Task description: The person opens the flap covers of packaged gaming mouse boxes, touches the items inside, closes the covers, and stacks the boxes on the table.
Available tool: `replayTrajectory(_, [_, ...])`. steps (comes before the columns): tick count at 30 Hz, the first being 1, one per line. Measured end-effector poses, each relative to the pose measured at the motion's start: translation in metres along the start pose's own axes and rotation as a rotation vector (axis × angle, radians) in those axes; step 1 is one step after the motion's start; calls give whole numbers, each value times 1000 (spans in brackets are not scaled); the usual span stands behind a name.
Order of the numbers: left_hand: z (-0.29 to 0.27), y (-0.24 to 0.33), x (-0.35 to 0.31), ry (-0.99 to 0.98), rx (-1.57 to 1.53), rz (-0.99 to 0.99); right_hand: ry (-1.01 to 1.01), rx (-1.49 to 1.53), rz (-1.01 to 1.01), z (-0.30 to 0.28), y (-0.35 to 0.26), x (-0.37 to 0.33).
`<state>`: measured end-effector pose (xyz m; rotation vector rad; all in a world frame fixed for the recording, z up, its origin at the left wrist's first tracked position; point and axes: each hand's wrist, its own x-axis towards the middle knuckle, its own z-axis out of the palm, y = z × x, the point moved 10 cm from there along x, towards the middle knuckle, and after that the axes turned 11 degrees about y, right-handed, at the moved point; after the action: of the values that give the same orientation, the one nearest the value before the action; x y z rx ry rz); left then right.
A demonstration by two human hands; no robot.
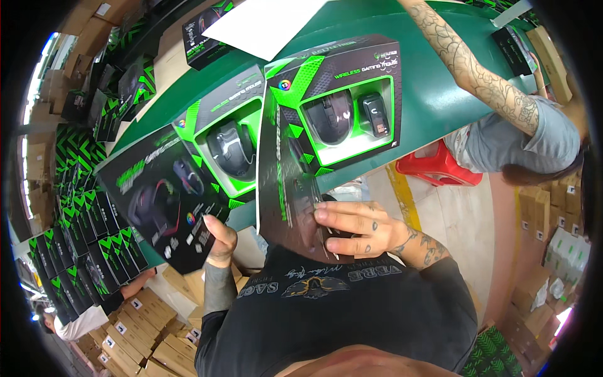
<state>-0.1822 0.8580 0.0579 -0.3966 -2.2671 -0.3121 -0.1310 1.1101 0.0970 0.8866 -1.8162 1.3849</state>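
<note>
Two black and green gaming mouse boxes are in front of me, side by side and tilted. The left mouse box shows a printed side panel and a window with a dark mouse in it. My left hand grips its near lower edge, thumb on the panel, the other fingers hidden. Against it stands the right mouse box, its larger green-edged window showing a dark mouse and a small dark device. My right hand holds its near end, fingers pressed on the glossy side panel, thumb hidden.
Behind the boxes runs a green table with a white sheet. Another person's tattooed arm reaches over it from the right, near a red stool. Stacked boxes stand left; brown cartons lie lower left.
</note>
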Motion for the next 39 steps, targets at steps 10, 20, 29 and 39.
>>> replayTrajectory(10, [4, 43, 18, -167, -172, 150, 367, -262, 580, -76, 89, -20])
replayTrajectory(20, [-8, -74, 36, -504, 107, 2, 513, -360, 713, -105, 163, -21])
replayTrajectory(29, [-69, -65, 53, 342, -15, -29, 798, -48, 841, -108, 195, -47])
replayTrajectory(39, [22, 28, 85, -109, -107, -4, 944, 122, 818, -106, 206, -84])
